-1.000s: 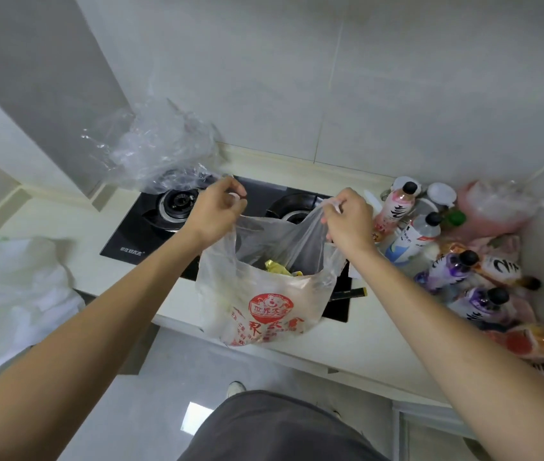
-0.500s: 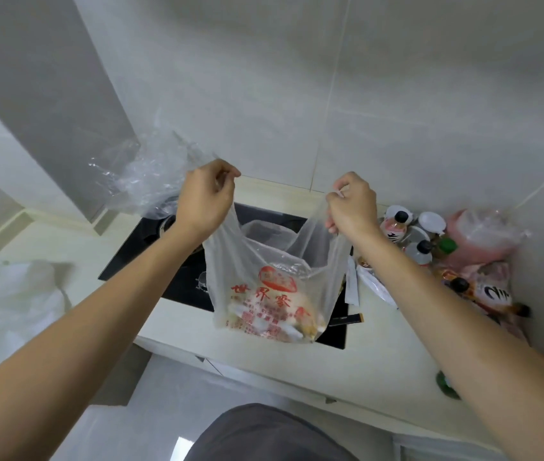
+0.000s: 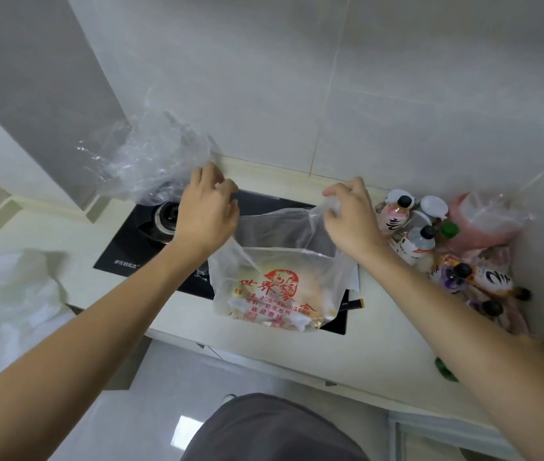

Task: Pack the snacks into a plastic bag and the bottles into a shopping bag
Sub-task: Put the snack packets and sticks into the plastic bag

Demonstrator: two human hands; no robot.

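The left hand and right hand hover over the mouth of the plastic bag, one at each handle. The right hand's curled fingers pinch the bag's right handle; the left hand's fingers are bent at the left handle, but whether they grip it cannot be told. The translucent bag, printed in red, rests on the counter over the front right part of the black stove; snacks show faintly through its lower part.

The bag stands near the counter's front edge, with bare counter to its right front. Just right of the right hand, bottles with dark caps crowd the corner against the wall, some upright, some lying. A crumpled clear plastic sheet lies behind the left hand over the burner. A white bag with green print sits far left.
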